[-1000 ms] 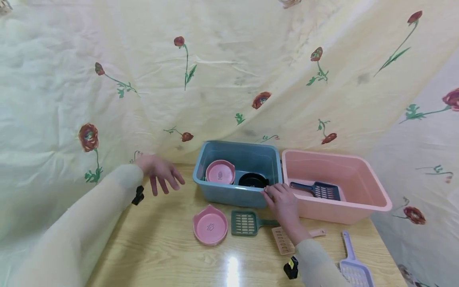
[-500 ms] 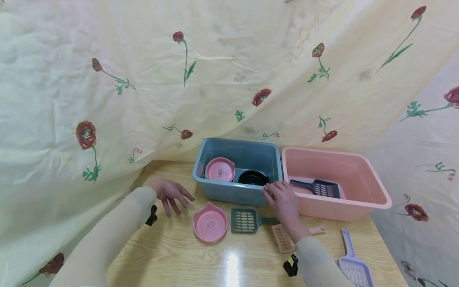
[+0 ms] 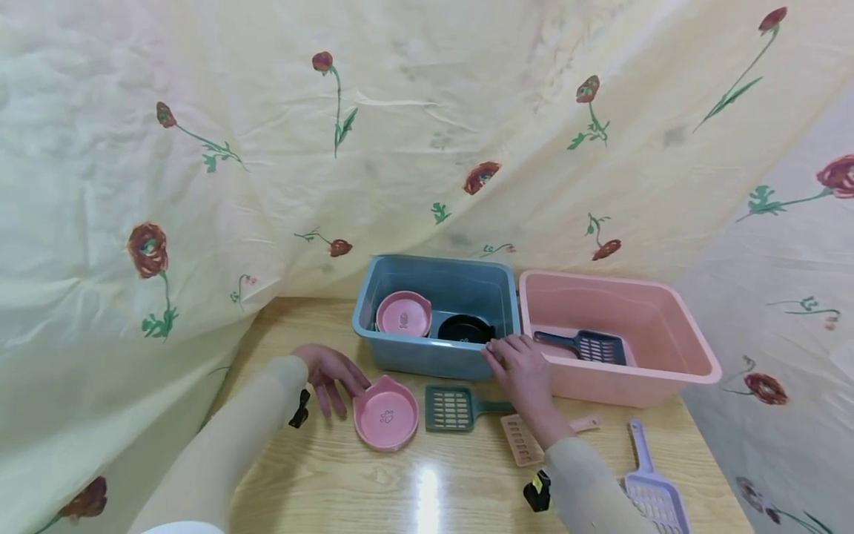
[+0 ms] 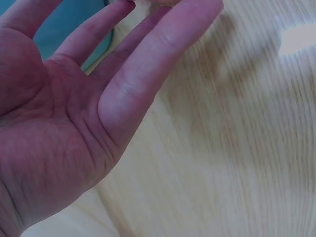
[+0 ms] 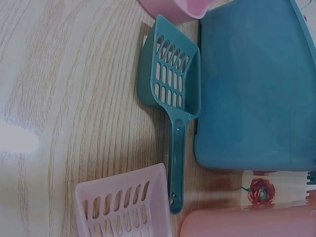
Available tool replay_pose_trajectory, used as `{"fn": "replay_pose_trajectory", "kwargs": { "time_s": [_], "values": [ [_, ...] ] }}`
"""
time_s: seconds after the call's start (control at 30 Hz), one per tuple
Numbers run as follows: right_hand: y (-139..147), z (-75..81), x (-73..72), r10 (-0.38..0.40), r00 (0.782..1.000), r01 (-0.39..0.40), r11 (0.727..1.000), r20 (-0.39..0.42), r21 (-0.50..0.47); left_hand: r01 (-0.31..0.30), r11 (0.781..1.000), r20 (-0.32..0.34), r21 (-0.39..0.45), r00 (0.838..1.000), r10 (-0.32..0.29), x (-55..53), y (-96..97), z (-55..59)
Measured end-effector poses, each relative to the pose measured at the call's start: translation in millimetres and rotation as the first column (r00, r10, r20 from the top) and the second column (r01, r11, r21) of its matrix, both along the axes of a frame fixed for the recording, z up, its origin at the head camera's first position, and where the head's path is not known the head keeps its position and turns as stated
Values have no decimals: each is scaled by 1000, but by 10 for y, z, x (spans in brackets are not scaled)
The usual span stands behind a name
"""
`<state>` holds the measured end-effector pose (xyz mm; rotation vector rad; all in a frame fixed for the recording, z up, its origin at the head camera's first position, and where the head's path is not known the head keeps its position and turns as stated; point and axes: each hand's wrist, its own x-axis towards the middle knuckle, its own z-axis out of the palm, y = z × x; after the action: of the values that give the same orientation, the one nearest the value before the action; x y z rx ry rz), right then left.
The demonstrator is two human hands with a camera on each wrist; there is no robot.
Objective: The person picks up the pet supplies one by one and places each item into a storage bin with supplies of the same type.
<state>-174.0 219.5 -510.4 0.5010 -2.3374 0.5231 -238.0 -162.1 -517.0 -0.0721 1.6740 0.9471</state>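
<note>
My left hand [image 3: 331, 377], fingers extended, reaches the upper left rim of a pink cat-eared bowl [image 3: 387, 419] with a paw print. In the left wrist view the palm [image 4: 54, 128] faces the camera, and the fingertips are cut off at the top. My right hand [image 3: 523, 374] grips the front right rim of a blue litter box [image 3: 434, 356] with curled fingers; the right wrist view does not show that hand. Inside the box sit another pink bowl [image 3: 403, 315] and a black bowl [image 3: 465, 328]. Below it lies a teal litter scoop [image 5: 173, 94].
To the right stands a pink litter box [image 3: 620, 382] with a dark blue scoop [image 3: 600, 347] inside. A light pink scoop [image 3: 520, 439] lies partly under my right forearm. Farther right is a purple scoop [image 3: 657, 497]. Floral cloth [image 3: 400, 148] hangs behind the wooden table [image 3: 333, 482].
My left hand has moved right and down, from beside the blue box to the edge of the pink bowl. My right hand has kept its place on the box rim.
</note>
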Motion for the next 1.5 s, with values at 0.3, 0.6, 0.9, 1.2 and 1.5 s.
{"fn": "replay_pose_trajectory", "kwargs": {
  "time_s": [0.3,0.6,0.9,1.2,1.5],
  "values": [
    [-5,-22,-7,13,1000,-12,1000,25,-19,-47,998,-7,-39,999,47,-22,68,-199],
    [-11,-29,-18,15,1000,-15,1000,2,-17,-73,991,-60,-111,996,66,-51,185,-243],
    [-5,-35,-21,21,1000,-21,999,1,-37,-83,989,-129,-125,989,67,-11,249,-256],
    [-1,-38,-18,13,1000,-12,1000,10,-24,-99,983,-243,-154,968,60,33,338,-313],
    [0,-37,-17,22,999,-21,999,32,-35,-76,987,-257,-144,966,36,48,341,-324]
  ]
}}
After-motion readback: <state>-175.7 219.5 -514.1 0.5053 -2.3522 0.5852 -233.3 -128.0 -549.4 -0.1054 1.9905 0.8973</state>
